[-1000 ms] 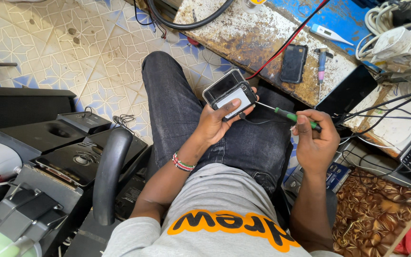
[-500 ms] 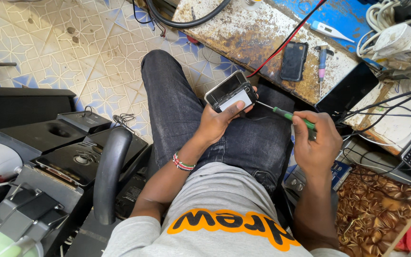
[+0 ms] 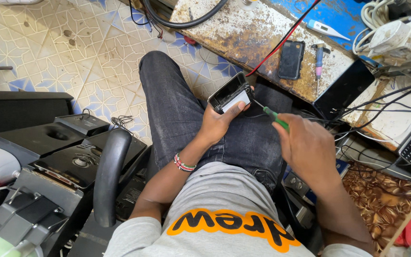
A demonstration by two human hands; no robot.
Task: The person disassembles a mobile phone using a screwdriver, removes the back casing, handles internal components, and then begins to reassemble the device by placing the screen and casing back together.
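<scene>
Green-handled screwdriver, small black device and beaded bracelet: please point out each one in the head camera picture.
green-handled screwdriver [image 3: 277, 119], head view, on the green handle above the right hand.
small black device [image 3: 230, 93], head view, on its open dark face.
beaded bracelet [image 3: 183, 164], head view, on the beads around the left wrist.

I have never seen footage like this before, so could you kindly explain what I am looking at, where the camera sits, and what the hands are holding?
There is no machine here: a seated person works with two bare hands, and the one camera is worn on the head, looking down over the grey shirt and dark jeans. The left hand grips a small dark boxy device with a pale face, held above the lap. The right hand holds a green-handled screwdriver, its thin tip pointing at the device. Beyond the knees is a worn, rusty workbench carrying a black phone case, a second screwdriver and a red wire. On the floor to the left stand black audio units.
</scene>
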